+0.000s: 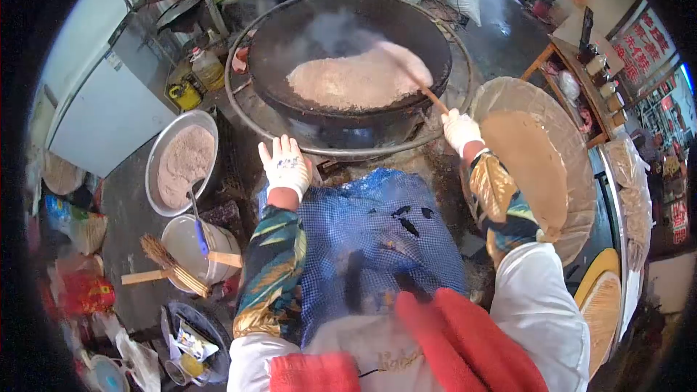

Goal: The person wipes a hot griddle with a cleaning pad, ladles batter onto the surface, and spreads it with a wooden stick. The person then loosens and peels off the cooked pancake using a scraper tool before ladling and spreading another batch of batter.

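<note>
"Pale mass (348,81): one, lying in a wide dark pan (421,36), ahead of both hands and between them, its right end closest to the right hand (462,132). Hands?"

"Two, gloved, well apart. Right: closed round a wooden handle (435,99) that slants forward and leftward into the mass; far end blurred. Left hand (287,167): fingers spread, gripping nothing, at the metal ring (348,151) round the pan. Whether it bears weight there, I cannot tell."

"Reason for the long handle?"

"Steam (327,33), ahead of the hands, suggests heat; the length presumably serves to hold the right hand clear of it. Left hand perhaps set there as a brace."

"Flanking items?"

"Outward of the left hand: one metal basin (152,174), pinkish powder in it. Below that hand, same side: white bucket (178,232), brush (174,265) at its rim. Outward of the right hand: lined tray (501,94), brown powder (526,167) spread inside, close by the forearm. Probably placed so either hand reaches its side with little turning."
</note>
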{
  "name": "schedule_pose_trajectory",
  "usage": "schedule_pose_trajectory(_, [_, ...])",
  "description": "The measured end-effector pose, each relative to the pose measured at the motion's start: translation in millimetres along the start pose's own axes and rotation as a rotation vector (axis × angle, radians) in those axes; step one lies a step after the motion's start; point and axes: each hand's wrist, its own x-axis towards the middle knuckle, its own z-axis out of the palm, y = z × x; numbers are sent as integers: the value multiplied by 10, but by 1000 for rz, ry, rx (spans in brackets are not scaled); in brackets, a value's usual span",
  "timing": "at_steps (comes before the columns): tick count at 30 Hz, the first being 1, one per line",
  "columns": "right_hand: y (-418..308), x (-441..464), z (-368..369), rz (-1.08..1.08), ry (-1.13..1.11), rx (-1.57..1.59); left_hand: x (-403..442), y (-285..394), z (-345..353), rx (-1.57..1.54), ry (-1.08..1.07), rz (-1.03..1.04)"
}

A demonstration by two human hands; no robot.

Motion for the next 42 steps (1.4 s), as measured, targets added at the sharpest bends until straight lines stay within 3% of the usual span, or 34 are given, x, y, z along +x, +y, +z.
schedule_pose_trajectory(4, [-278, -138, -191, -134, -87, -19, 70, -114, -43, 14, -75, -58])
schedule_pose_trajectory(6, [-116, -137, 14, -177, -133, -72, 108, -206, 116, 12, -11, -52])
schedule_pose_trajectory(8, [59, 68, 86, 18, 23, -35, 143, -254, 13, 14, -47, -71])
schedule_pose_trajectory(11, [-157, 71, 15, -30, -23, 9, 218, -329, 19, 82, -38, -116])
schedule_pose_trajectory(14, [-434, -247, -198, -154, -169, -1, -15, 108, -518, -230, -87, 30])
schedule_pose_trajectory(16, [-261, -207, -75, -9, -122, 54, -164, 488, -328, -276, 103, 121])
schedule_pose_trajectory(20, [-131, 131, 80, -4, -13, -49, -256, 730, 42, -189, 90, 114])
schedule_pose_trajectory(22, [-321, -86, -107, -33, -54, 47, -251, 654, 122, -102, 189, 134])
schedule_pose_trajectory(25, [-57, -29, 249, -139, -188, -182, -253, 564, 87, -53, 166, 155])
schedule_pose_trajectory(26, [183, 98, 322, -35, -129, -82, -211, 520, 130, -38, 183, 159])
schedule_pose_trajectory(27, [101, -2, 125, 46, 67, -67, -210, 497, 110, -35, 179, 156])
schedule_pose_trajectory(28, [68, 34, 56, -5, 87, -88, -208, 467, 59, -62, 154, 158])
schedule_pose_trajectory(32, [-178, -48, -78, -48, -58, -62, -145, 421, 7, -36, 62, 117])
schedule_pose_trajectory(36, [90, 131, 27, 127, -51, -23, -90, 315, 206, -22, 180, 126])
schedule_pose_trajectory(40, [-216, -25, -55, 19, -74, 135, -56, 167, 163, -26, 166, 150])
schedule_pose_trajectory(42, [-319, -228, -119, -73, -208, 21, -16, 126, 170, -49, 149, 120])
